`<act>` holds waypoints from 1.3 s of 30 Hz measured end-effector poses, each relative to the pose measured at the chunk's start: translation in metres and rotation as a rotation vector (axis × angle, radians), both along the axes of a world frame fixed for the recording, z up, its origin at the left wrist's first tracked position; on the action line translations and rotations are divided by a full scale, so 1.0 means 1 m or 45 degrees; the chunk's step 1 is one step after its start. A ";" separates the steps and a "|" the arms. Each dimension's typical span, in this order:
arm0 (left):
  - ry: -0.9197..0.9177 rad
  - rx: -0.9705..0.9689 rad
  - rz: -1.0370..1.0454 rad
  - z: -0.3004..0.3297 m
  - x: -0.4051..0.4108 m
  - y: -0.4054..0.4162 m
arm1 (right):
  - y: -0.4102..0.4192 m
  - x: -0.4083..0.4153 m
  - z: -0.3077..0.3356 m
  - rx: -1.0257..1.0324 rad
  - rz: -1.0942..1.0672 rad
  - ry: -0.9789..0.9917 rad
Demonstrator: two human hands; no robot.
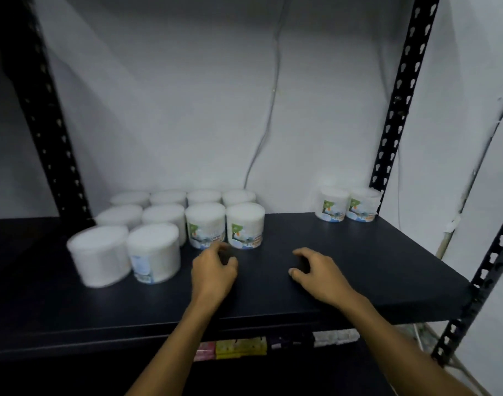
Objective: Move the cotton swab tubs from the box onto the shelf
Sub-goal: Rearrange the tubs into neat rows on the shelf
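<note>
Cotton swab tubs [156, 252] stood grouped at the shelf's [359, 270] left, two more far right. Left hand [213, 271] and right hand [316, 272] hovered with fingers loosely curled, holding nothing. Tubs probably light, rigid, slippery; best grasped around the sides.

Shelf [359, 261]: dark, flat board carried on black slotted uprights [398, 90], set against a pale wall.

On it, left half: a block of ten white cotton swab tubs [170, 224], upright, packed close in three rows. Back row four, middle row four, front row two. The two right-hand tubs of the middle row show printed labels facing forward.

On it, far right rear corner: two more labelled tubs [347, 205], upright, side by side and touching, just beside the right rear upright, well apart from the block.
</note>
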State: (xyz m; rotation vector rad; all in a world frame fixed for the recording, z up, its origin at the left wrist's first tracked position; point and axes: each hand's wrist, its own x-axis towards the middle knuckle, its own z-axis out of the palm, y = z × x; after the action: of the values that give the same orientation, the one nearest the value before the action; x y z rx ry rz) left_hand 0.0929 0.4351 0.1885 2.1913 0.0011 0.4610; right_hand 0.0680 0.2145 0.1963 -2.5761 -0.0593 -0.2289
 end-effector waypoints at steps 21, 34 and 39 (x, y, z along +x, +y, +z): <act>-0.047 -0.318 0.216 -0.005 0.071 0.023 | 0.069 0.107 -0.016 0.978 0.154 -0.194; -0.079 -0.281 0.199 -0.004 0.061 0.026 | 0.064 0.093 -0.016 1.002 0.096 -0.197; -0.070 -0.264 0.123 -0.001 0.049 0.023 | 0.052 0.077 -0.016 1.011 0.063 -0.214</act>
State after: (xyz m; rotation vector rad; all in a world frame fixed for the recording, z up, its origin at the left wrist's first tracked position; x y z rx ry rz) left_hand 0.1417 0.4583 0.1875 1.9809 0.1205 0.5504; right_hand 0.1453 0.2666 0.1805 -1.7610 -0.0752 -0.3635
